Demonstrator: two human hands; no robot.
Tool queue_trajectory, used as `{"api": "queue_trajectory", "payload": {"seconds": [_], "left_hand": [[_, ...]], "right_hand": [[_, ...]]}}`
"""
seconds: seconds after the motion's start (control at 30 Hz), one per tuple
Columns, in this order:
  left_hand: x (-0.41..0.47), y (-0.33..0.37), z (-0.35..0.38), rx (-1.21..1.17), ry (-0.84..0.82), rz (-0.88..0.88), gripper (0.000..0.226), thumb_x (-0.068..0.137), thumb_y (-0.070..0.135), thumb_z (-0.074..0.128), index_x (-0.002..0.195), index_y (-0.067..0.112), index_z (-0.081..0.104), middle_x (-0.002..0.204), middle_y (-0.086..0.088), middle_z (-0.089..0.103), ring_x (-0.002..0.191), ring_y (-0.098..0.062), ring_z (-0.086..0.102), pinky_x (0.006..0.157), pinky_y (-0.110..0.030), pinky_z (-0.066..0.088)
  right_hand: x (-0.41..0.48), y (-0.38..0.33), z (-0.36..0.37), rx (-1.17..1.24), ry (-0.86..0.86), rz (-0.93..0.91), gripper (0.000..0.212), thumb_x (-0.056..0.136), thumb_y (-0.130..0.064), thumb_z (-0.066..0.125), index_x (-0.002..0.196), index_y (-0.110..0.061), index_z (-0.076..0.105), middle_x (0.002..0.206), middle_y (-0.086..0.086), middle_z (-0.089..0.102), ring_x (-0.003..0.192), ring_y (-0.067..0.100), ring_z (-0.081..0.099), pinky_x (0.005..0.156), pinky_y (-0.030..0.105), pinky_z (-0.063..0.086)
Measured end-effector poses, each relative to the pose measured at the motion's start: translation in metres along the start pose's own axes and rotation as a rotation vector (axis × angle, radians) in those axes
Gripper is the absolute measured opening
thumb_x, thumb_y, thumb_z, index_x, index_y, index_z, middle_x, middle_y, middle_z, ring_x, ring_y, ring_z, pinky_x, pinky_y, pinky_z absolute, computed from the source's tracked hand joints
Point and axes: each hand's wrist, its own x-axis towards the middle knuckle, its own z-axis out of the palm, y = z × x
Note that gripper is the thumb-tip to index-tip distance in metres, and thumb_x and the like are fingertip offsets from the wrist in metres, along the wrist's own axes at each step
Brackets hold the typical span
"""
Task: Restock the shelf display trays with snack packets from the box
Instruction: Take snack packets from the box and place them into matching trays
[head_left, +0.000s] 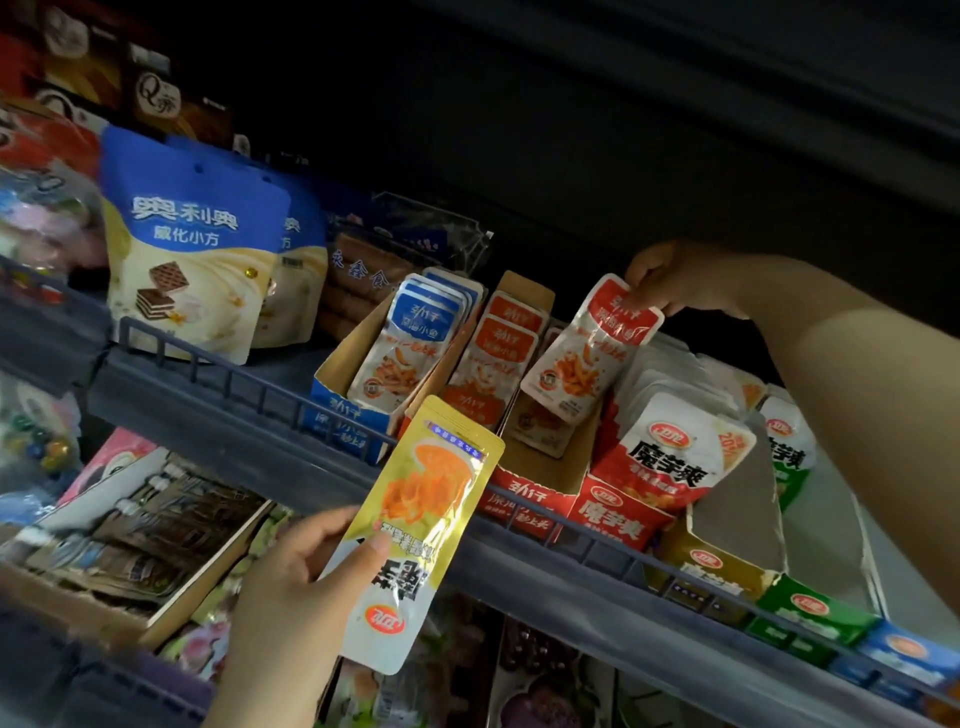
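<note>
Head view, starting left of the red display tray (524, 501): the left hand (291, 582) grips a yellow packet (415, 530) near its lower end, thumb across the front and fingers curled behind. The packet is held upside down, below-left of that tray, crossing the shelf rail (249, 395). A blue display tray (337, 415) of upright packets stands further left of the red tray. Above the red tray, the right hand (670, 280) pinches the top edge of a tilted red-topped packet (587, 353), whose lower end reaches the tray's open top.
</note>
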Motion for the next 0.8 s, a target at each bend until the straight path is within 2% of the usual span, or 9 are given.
{"api": "queue_trajectory", "payload": {"seconds": [0.07,0.17,0.2,0.3,0.43,0.57,0.7,0.77,0.8], "left_hand": [[0.0,0.0,0.002,0.004,0.002,0.0,0.018,0.072,0.013,0.076,0.074,0.026,0.064,0.06,0.008,0.069,0.067,-0.025,0.065,0.066,-0.041,0.052],[0.0,0.0,0.006,0.009,-0.005,-0.019,0.016,0.076,0.009,0.067,0.074,0.024,0.062,0.054,0.012,0.067,0.055,-0.015,0.063,0.045,-0.027,0.049],[0.0,0.0,0.008,0.01,-0.015,-0.024,0.016,0.076,0.009,0.067,0.074,0.024,0.062,0.055,0.011,0.067,0.057,-0.017,0.064,0.045,-0.028,0.05],[0.0,0.0,0.012,0.001,-0.026,-0.022,0.016,0.076,0.008,0.067,0.075,0.023,0.063,0.06,0.007,0.069,0.07,-0.028,0.064,0.066,-0.042,0.052],[-0.001,0.001,0.016,-0.028,-0.02,-0.021,0.017,0.076,0.005,0.066,0.074,0.021,0.062,0.057,0.008,0.068,0.066,-0.026,0.063,0.058,-0.035,0.049],[-0.001,0.003,0.016,-0.05,-0.02,-0.048,0.016,0.077,0.004,0.065,0.075,0.02,0.063,0.056,0.005,0.068,0.054,-0.019,0.064,0.043,-0.031,0.051],[0.001,0.004,0.012,-0.066,-0.014,-0.046,0.015,0.077,0.003,0.065,0.075,0.018,0.063,0.054,0.007,0.068,0.048,-0.011,0.063,0.038,-0.021,0.047],[0.001,0.004,0.012,-0.066,-0.01,-0.042,0.014,0.076,0.003,0.065,0.076,0.017,0.063,0.055,0.008,0.068,0.046,-0.004,0.062,0.035,-0.015,0.044],[0.001,0.003,0.011,-0.072,-0.009,-0.044,0.015,0.076,0.003,0.065,0.078,0.017,0.064,0.056,0.007,0.068,0.048,-0.008,0.063,0.036,-0.018,0.045]], "right_hand": [[0.001,0.001,0.0,0.022,-0.044,-0.004,0.022,0.086,-0.008,0.058,0.108,-0.01,0.056,0.104,0.005,0.054,0.097,0.017,0.051,0.082,0.027,0.041],[0.004,0.003,0.004,-0.004,-0.118,-0.032,0.014,0.086,-0.01,0.059,0.099,-0.014,0.057,0.094,0.001,0.058,0.092,0.015,0.054,0.078,0.024,0.043],[0.005,0.003,0.006,-0.022,-0.131,-0.049,0.012,0.086,-0.011,0.059,0.097,-0.014,0.057,0.089,-0.002,0.057,0.085,0.012,0.054,0.074,0.022,0.044],[0.009,0.003,0.012,-0.07,-0.117,-0.093,0.003,0.087,-0.014,0.059,0.086,-0.016,0.057,0.079,-0.006,0.055,0.072,0.004,0.05,0.061,0.016,0.04],[0.02,0.003,0.025,-0.158,-0.074,-0.115,0.02,0.085,-0.012,0.06,0.069,-0.023,0.053,0.076,-0.007,0.055,0.07,0.005,0.051,0.059,0.017,0.038],[0.031,0.003,0.042,-0.264,-0.027,-0.149,0.005,0.086,-0.01,0.058,0.083,-0.013,0.06,0.09,0.001,0.057,0.086,0.016,0.054,0.061,0.016,0.038],[0.037,0.003,0.047,-0.284,0.008,-0.115,0.015,0.088,-0.01,0.054,0.1,-0.006,0.062,0.107,0.011,0.062,0.095,0.022,0.058,0.075,0.027,0.044],[0.039,0.004,0.047,-0.289,0.017,-0.102,0.018,0.088,-0.01,0.054,0.104,-0.005,0.062,0.112,0.011,0.061,0.098,0.023,0.057,0.075,0.026,0.043],[0.04,0.006,0.048,-0.285,0.007,-0.109,0.019,0.088,-0.01,0.055,0.105,-0.006,0.062,0.113,0.01,0.06,0.099,0.022,0.056,0.07,0.024,0.042]]}}
